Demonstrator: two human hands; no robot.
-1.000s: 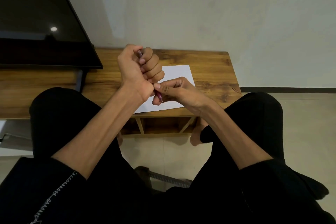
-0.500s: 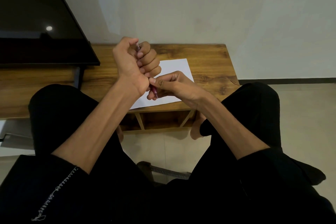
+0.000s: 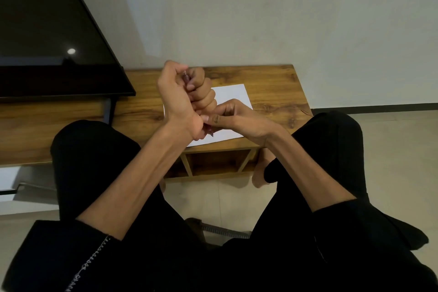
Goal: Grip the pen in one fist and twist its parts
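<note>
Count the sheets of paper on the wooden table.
1. A single white sheet of paper lies on the table, partly covered by both hands; another under it cannot be ruled out.

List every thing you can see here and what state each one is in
left hand: fist wrapped around the pen
right hand: pinching the pen's lower end
pen: held upright above the paper
paper: flat on the table, blank
table: wooden, bears the paper
screen: dark

We see bare table (image 3: 272,87) right of the paper (image 3: 233,95) and behind it up to the wall (image 3: 260,19). On the left, the screen (image 3: 47,38) and its leg (image 3: 107,110) block the way.
</note>
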